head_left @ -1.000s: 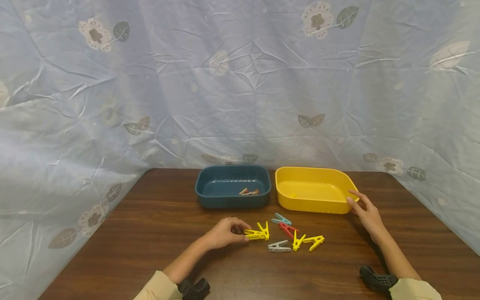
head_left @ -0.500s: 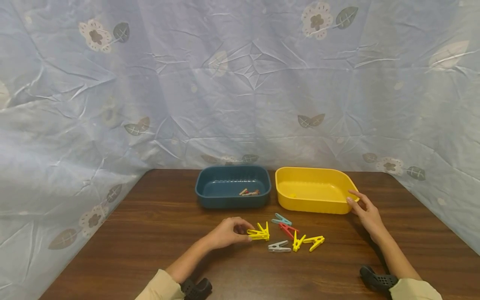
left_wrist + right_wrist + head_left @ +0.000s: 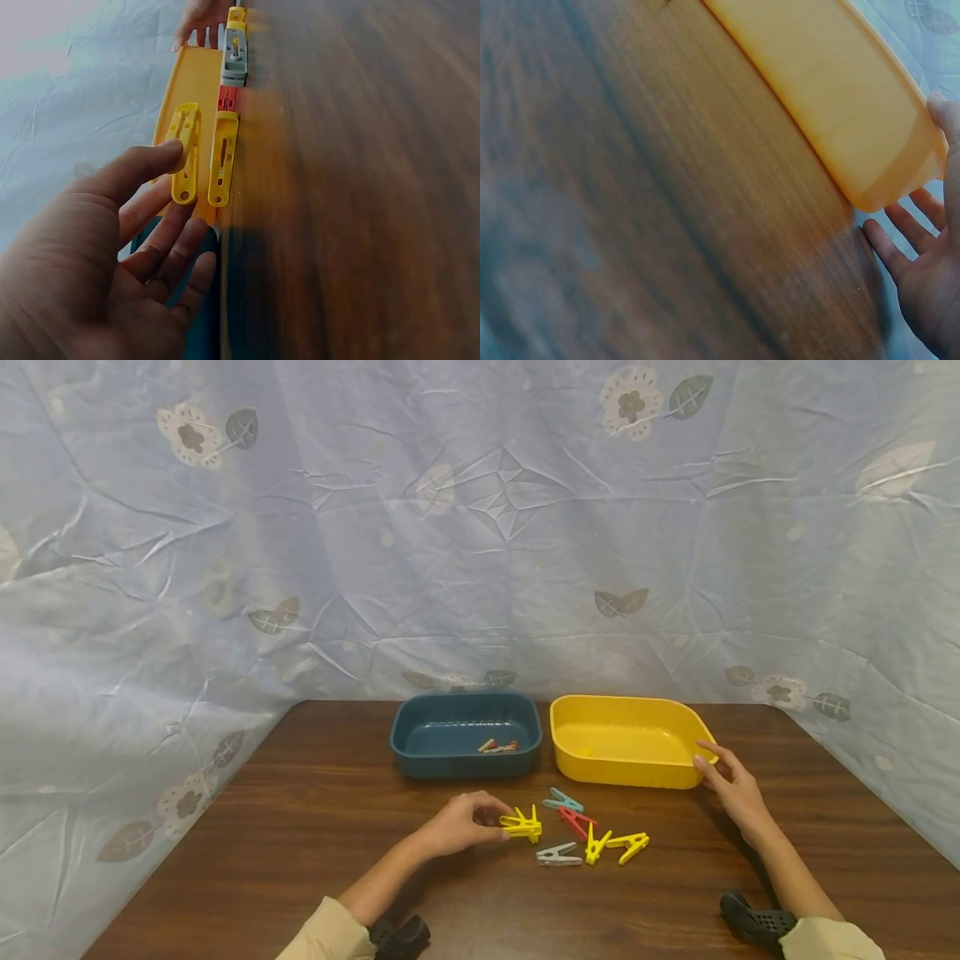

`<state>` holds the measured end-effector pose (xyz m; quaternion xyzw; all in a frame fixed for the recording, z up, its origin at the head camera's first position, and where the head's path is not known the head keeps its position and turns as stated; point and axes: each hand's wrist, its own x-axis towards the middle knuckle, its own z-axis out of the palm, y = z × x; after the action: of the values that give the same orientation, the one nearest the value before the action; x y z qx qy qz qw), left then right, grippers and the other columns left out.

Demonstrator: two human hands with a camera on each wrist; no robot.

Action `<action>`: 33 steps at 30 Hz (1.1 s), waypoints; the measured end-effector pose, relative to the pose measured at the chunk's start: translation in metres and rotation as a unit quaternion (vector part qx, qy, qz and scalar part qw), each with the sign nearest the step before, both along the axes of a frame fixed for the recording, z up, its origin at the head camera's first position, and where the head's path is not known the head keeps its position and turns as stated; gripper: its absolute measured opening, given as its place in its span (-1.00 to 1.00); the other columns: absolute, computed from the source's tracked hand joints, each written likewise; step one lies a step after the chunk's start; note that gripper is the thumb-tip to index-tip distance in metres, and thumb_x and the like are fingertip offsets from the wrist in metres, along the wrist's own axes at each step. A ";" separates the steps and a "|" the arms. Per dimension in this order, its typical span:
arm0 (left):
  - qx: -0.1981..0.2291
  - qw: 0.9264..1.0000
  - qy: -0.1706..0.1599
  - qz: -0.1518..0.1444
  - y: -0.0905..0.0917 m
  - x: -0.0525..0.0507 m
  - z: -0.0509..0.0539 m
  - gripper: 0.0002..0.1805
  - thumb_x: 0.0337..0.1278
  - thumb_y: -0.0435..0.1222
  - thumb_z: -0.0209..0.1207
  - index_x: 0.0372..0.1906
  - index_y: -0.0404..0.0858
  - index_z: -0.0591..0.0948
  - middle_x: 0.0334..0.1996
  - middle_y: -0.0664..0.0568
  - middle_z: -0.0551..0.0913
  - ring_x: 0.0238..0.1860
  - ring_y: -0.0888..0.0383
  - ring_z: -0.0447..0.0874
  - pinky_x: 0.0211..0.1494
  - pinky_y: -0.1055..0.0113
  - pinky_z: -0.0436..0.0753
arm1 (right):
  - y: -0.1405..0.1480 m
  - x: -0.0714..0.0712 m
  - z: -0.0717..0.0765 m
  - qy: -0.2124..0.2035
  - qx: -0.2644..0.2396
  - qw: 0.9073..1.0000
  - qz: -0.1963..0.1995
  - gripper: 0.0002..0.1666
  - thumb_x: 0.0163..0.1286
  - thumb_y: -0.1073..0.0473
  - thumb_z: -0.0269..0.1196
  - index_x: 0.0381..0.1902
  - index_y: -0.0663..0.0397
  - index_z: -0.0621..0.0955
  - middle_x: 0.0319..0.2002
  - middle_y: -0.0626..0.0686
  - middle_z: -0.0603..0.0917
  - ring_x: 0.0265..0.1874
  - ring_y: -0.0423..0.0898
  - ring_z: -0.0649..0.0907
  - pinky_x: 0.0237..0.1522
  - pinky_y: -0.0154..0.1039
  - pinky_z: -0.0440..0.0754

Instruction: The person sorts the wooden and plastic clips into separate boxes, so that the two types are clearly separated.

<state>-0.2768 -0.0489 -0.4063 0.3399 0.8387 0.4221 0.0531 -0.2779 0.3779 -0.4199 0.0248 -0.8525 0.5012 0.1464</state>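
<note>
My left hand (image 3: 461, 827) pinches a yellow plastic clothespin (image 3: 189, 161) between thumb and fingers, slightly above the table. Right behind it a second yellow clothespin (image 3: 223, 161) rests on the table; in the head view the two overlap. To their right lie a blue clothespin (image 3: 562, 800), a red clothespin (image 3: 576, 821), a grey clothespin (image 3: 558, 855) and two more yellow ones. My right hand (image 3: 738, 793) holds the right end of the yellow bin (image 3: 630, 772), thumb at its rim and other fingers against the outer wall, partly hidden.
A dark blue bin (image 3: 465, 766) stands left of the yellow one, with small wooden clothespins (image 3: 498, 746) inside. A small yellow piece (image 3: 586, 752) lies in the yellow bin. The brown wooden table (image 3: 300, 827) ends at a floral curtain (image 3: 487, 568) behind.
My left hand has moved slightly right with the yellow clothespin, which now overlaps the other yellow one more in the head view. The right hand stays at the yellow bin.
</note>
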 end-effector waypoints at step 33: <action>0.004 1.000 0.019 0.000 0.025 -0.016 0.043 -0.68 -0.03 -0.26 0.33 -0.10 -0.21 0.64 -0.41 0.12 0.56 -0.39 0.27 0.47 -0.30 0.40 0.53 | -0.001 0.002 0.001 -0.001 -0.010 1.000 0.009 -0.33 0.43 -0.06 -0.01 0.33 0.23 0.20 0.12 0.34 0.32 -0.23 -0.54 0.44 -0.21 -0.56 0.46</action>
<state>-0.2929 -0.0243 -0.3634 0.3478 0.8378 0.4193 0.0360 -0.2763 0.3765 -0.4192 0.0304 -0.8472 0.5111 0.1417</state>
